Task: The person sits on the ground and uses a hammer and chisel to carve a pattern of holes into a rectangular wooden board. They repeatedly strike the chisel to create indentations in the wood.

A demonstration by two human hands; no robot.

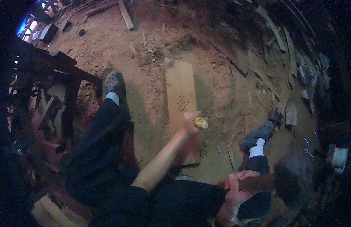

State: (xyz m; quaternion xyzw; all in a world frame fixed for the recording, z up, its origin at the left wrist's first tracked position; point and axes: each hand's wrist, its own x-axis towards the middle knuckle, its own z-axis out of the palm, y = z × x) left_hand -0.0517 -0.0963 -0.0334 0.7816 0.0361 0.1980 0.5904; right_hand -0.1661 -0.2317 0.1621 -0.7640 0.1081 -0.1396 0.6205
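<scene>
A pale wooden board (182, 81) lies lengthwise on the earth between my feet. A cluster of small dark marks or holes (182, 104) shows near its middle. My left hand (189, 124) is closed round a tool with a yellowish rounded handle end (200, 122), held over the board just below the marks. The tool's lower part is hidden under the hand, so its kind does not show. My right hand (239, 186) grips the brown handle of a mallet (293, 179) at the lower right. Its large dark head points right, away from the board, and is blurred.
My shoes, the left (115, 82) and the right (258, 135), stand either side of the board. A dark wooden frame (69, 68) is at left. Loose wood strips (272, 28) lie at the far right, another strip (125, 15) at the top. A block (291, 115) sits beyond my right shoe.
</scene>
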